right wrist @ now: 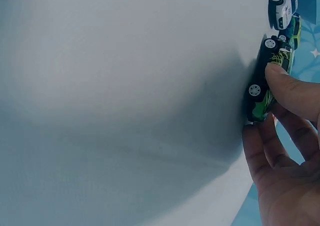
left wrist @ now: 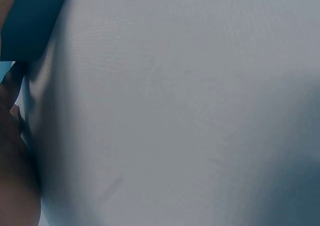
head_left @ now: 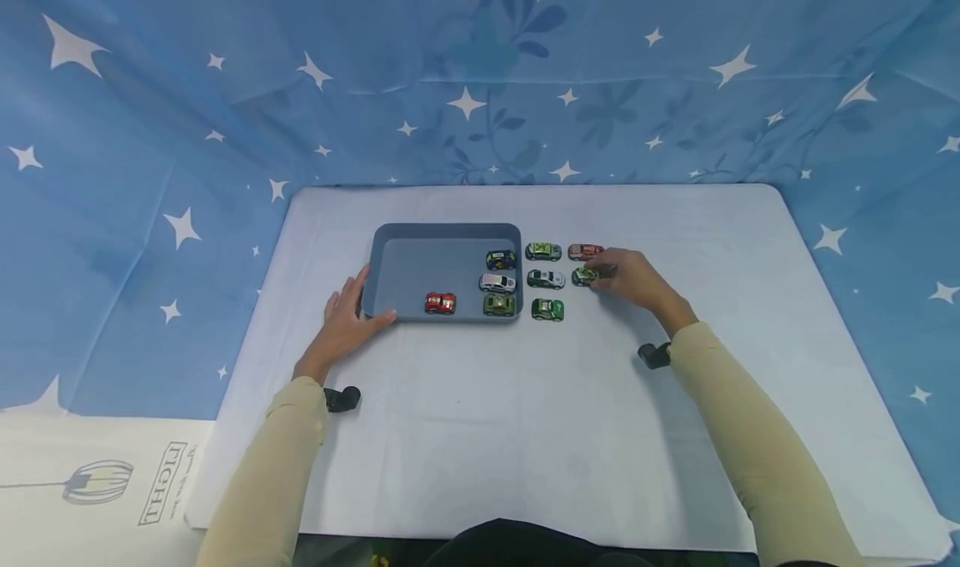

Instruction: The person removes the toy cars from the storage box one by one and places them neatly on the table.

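Table [head_left: 480,434] covered with a pale grey-white cloth. On it, right of centre: a light green car [head_left: 543,251], a brown-red car [head_left: 584,251], a white-and-black car [head_left: 545,278] below the light green one, and a dark green car [head_left: 547,308] nearest the front. They stand close together, not touching. Two small black objects lie on the cloth: one front left [head_left: 342,398], one front right [head_left: 654,355]. Blue backdrop with white stars [head_left: 180,117] encloses the table on three sides. White printed sheet [head_left: 97,484] at lower left.
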{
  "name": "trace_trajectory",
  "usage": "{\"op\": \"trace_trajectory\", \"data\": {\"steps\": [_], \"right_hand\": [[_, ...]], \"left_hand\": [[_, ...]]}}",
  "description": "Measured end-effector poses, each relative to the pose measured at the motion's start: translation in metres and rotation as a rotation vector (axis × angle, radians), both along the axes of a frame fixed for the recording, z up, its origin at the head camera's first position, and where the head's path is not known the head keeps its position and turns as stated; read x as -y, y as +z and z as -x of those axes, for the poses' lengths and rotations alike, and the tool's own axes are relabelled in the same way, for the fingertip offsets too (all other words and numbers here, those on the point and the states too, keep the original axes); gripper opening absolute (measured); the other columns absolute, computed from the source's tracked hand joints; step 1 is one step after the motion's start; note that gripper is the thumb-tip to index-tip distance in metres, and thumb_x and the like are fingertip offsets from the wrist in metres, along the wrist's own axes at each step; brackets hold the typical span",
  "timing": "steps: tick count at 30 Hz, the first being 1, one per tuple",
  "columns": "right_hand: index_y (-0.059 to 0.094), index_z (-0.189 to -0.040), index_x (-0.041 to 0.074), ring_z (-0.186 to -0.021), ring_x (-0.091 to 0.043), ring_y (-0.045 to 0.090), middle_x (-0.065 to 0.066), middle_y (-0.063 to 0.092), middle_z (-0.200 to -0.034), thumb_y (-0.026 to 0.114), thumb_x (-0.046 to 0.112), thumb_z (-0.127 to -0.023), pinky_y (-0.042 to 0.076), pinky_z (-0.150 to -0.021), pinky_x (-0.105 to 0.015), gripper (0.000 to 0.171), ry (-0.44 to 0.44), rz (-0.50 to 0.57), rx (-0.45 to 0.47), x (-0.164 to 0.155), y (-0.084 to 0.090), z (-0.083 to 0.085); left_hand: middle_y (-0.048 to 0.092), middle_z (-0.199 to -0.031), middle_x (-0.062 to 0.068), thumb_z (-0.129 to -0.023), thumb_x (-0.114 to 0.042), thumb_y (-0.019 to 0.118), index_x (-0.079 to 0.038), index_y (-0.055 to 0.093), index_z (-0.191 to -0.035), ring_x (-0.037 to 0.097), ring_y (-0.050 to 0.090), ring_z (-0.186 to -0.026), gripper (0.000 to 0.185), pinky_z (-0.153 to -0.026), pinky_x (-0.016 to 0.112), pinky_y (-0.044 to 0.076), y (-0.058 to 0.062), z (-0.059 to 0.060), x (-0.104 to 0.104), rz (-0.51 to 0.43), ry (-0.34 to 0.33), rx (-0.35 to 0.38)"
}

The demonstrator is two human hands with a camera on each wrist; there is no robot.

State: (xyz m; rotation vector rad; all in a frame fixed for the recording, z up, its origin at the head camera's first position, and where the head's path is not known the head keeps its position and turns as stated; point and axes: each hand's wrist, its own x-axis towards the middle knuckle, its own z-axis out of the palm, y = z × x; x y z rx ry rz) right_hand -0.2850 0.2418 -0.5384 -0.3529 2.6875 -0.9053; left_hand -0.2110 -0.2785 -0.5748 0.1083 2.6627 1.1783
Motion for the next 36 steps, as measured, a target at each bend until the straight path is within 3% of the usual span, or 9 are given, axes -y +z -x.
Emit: {"op": "trace_trajectory", "data": {"steps": [7, 14, 22, 28, 36], "right_hand": [[0.07, -0.132, -0.004, -0.131, -0.047, 0.057, -0.027, 0.065, -0.137, 0.078, -0.003, -0.093, 0.04, -0.116, -0.063, 0.04, 0.004, 0.001, -0.02, -0.004, -0.004, 0.002], [0.069, -0.136, -0.003, -0.13, -0.046, 0.057, -0.025, 0.065, -0.136, 0.08, 0.007, -0.096, 0.044, -0.113, -0.063, 0.042, -0.03, 0.009, -0.021, -0.004, -0.003, 0.0], [0.074, -0.128, -0.006, -0.113, -0.04, 0.061, -0.023, 0.066, -0.123, 0.078, 0.017, -0.1, 0.052, -0.097, -0.06, 0.037, -0.061, 0.108, -0.158, -0.001, 0.0, 0.0], [0.072, -0.132, -0.004, -0.113, -0.039, 0.06, -0.022, 0.06, -0.128, 0.076, 0.021, -0.102, 0.052, -0.094, -0.058, 0.039, -0.062, 0.152, -0.176, 0.01, 0.007, 0.004], [0.067, -0.138, -0.005, -0.121, -0.043, 0.062, -0.024, 0.055, -0.14, 0.073, 0.016, -0.103, 0.053, -0.103, -0.059, 0.042, 0.005, 0.23, -0.173, 0.038, 0.02, 0.013]], "left_hand": [[0.007, -0.179, 0.018, -0.092, -0.071, 0.071, -0.023, 0.005, -0.175, 0.037, -0.003, -0.164, 0.117, -0.128, 0.056, -0.01, -0.001, 0.0, 0.001, 0.001, 0.0, -0.009], [0.005, -0.179, 0.015, -0.096, -0.061, 0.072, -0.025, 0.003, -0.175, 0.033, -0.004, -0.164, 0.111, -0.128, 0.055, -0.01, 0.0, 0.002, 0.001, 0.015, -0.011, 0.009], [0.008, -0.178, 0.019, -0.092, -0.068, 0.072, -0.021, 0.006, -0.175, 0.037, -0.001, -0.164, 0.116, -0.128, 0.055, -0.01, -0.001, 0.001, 0.002, 0.002, -0.012, -0.014], [0.006, -0.179, 0.017, -0.095, -0.062, 0.072, -0.024, 0.004, -0.175, 0.035, -0.003, -0.164, 0.111, -0.128, 0.056, -0.01, -0.003, 0.002, 0.002, 0.019, -0.017, 0.002], [0.004, -0.179, 0.013, -0.096, -0.06, 0.072, -0.027, 0.003, -0.175, 0.033, -0.004, -0.164, 0.11, -0.129, 0.055, -0.01, 0.0, 0.002, 0.001, 0.022, -0.002, 0.018]]}}
